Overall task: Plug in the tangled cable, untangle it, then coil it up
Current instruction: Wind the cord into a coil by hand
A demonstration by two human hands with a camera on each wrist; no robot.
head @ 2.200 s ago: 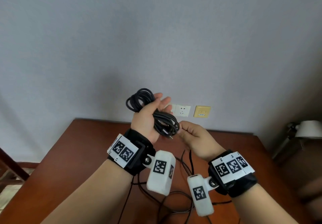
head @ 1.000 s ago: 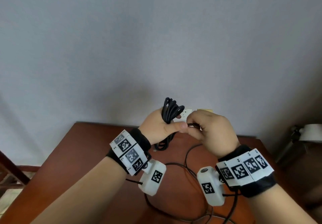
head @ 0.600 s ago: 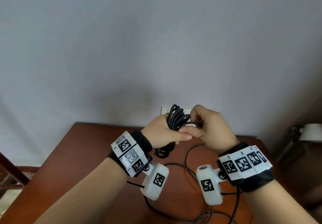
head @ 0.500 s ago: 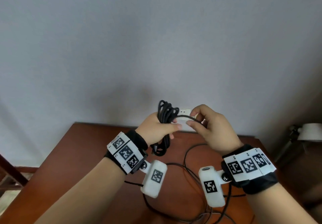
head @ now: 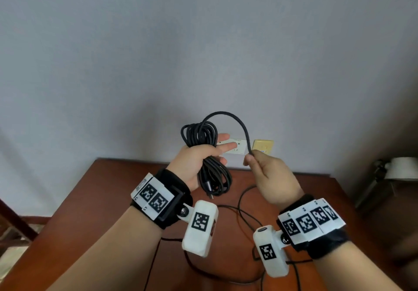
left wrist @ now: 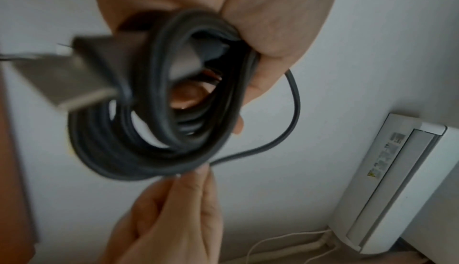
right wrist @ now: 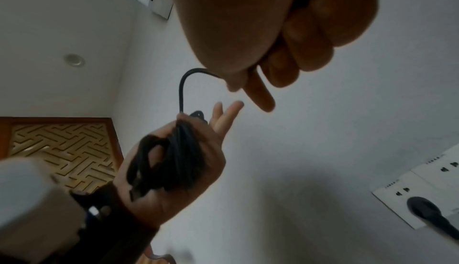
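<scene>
- Fingers (head: 222, 137) of our left hand (head: 196, 160) are partly straightening while the thumb and lower fingers are clamping the coiled black cable (head: 204, 155), held up in front of the wall (head: 203, 53).
- Our right hand (head: 270, 178) is pinching the cable's loose end between thumb and forefinger, other fingers curling in, just beside the coil.
- We are seeing an open arc of smooth, round cord bridging both hands, above the reddish wooden table (head: 113, 191).
- Behind our hands, a white socket (head: 235, 147) and yellow plate (head: 263, 146) are sitting flat on the wall.
- Thin cords (head: 243, 213) are trailing over the tabletop below.
</scene>
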